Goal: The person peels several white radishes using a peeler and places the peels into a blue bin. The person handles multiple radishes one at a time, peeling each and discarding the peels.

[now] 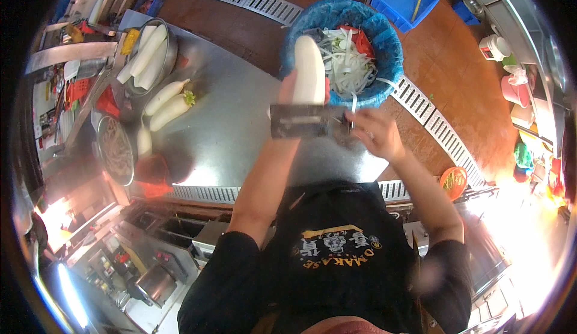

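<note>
My left hand (287, 89) grips a peeled white daikon radish (309, 70), which points away from me at the bin's near left edge. In my right hand (381, 133) is a broad, dark, flat-bladed tool, seemingly a cleaver (299, 121), blurred by motion. Its blade crosses in front of the radish's near end and hides it, along with my left wrist. A thin strip of peel (354, 101) hangs close to my right fingers. Beyond both hands stands a bin lined with a blue plastic bag (387, 32), holding white peelings (345, 63) and a red plastic piece (362, 43).
On the steel table (225, 108) at left lie several unpeeled daikon radishes (171, 111). A metal bowl (171, 56) holds peeled radishes (151, 59). Nearer is a round container of pale shreds (116, 151). A blue crate (405, 0) and floor drain grating (432, 120) lie beyond the table.
</note>
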A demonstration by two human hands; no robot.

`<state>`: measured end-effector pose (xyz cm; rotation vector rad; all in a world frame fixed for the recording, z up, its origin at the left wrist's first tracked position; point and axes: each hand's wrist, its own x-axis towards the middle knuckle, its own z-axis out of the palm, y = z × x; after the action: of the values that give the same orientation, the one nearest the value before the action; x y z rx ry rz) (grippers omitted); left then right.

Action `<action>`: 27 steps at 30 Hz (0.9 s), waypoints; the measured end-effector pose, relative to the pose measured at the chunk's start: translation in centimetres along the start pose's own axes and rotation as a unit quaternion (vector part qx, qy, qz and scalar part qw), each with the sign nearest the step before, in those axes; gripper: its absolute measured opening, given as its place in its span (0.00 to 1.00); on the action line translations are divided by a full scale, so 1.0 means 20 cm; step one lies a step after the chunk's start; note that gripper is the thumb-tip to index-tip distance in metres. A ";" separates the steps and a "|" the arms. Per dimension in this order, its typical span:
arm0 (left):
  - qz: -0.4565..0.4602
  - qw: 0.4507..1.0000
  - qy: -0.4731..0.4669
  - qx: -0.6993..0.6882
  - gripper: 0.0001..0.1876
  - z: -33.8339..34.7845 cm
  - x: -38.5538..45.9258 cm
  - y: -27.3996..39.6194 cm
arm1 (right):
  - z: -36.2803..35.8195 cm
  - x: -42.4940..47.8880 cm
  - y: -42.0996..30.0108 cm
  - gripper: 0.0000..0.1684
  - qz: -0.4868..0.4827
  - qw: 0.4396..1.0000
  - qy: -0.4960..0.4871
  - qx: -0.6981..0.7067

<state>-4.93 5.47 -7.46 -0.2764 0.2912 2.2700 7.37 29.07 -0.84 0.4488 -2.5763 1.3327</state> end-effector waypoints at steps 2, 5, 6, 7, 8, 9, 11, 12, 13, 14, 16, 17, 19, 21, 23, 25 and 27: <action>-0.005 0.999 -0.048 -0.011 0.24 0.03 -0.04 -0.06 | 0.00 0.17 0.32 0.19 0.056 0.998 0.005 -0.014; 0.002 0.995 0.018 0.094 0.24 0.15 -0.05 0.00 | -0.03 0.40 0.48 0.16 0.084 0.992 0.091 0.002; 0.008 0.995 0.027 0.094 0.24 0.14 -0.05 0.01 | -0.02 0.40 0.49 0.16 0.108 0.988 0.111 -0.008; 0.013 0.995 0.035 0.095 0.24 0.14 -0.04 0.02 | -0.02 0.38 0.50 0.16 0.133 0.982 0.133 -0.018; 0.015 0.994 0.042 0.096 0.24 0.14 -0.03 0.03 | -0.02 0.35 0.50 0.16 0.159 0.975 0.155 -0.030; 0.024 0.994 0.048 0.099 0.24 0.11 -0.03 0.04 | -0.02 0.30 0.42 0.17 0.195 0.973 0.120 -0.010; 0.041 0.993 0.056 0.099 0.24 0.03 -0.02 0.03 | -0.01 0.13 0.24 0.20 0.136 0.987 0.080 0.020; 0.056 0.991 0.122 0.020 0.24 0.03 -0.02 0.01 | -0.05 0.10 0.09 0.21 0.117 0.993 0.008 0.018; 0.065 0.978 0.187 -0.057 0.24 0.05 -0.01 -0.03 | -0.06 0.07 0.01 0.20 0.051 0.998 -0.020 0.006; 0.085 0.978 0.161 0.098 0.25 0.13 -0.03 -0.08 | -0.06 0.08 0.01 0.20 0.062 0.997 -0.048 0.010; 0.027 0.990 0.066 0.120 0.25 0.11 -0.05 -0.09 | 0.01 0.11 0.21 0.19 0.083 0.996 -0.013 0.008; -0.007 0.991 0.018 0.132 0.26 0.09 -0.07 -0.11 | 0.06 0.15 0.46 0.20 0.096 0.994 0.051 -0.001; 0.010 0.982 0.112 0.149 0.24 0.09 -0.12 -0.19 | -0.03 0.32 0.76 0.18 0.277 0.951 0.079 -0.110; -0.015 0.988 0.047 0.143 0.23 0.32 -0.12 -0.23 | -0.13 0.32 0.87 0.21 0.356 0.925 0.082 -0.100; -0.036 0.998 0.049 0.017 0.25 0.18 -0.14 -0.18 | -0.14 0.28 0.64 0.18 0.323 0.941 0.100 0.005; -0.058 0.994 0.092 -0.013 0.23 0.09 -0.09 -0.17 | -0.11 0.07 0.43 0.15 0.203 0.975 0.087 0.026; 0.016 0.986 0.143 -0.081 0.24 0.12 -0.11 -0.23 | -0.14 0.03 0.13 0.13 0.039 0.998 0.037 -0.034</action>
<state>-0.41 7.60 -5.05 -0.6909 0.2598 2.2883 6.03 32.57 -1.04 0.2841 -2.5928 1.2569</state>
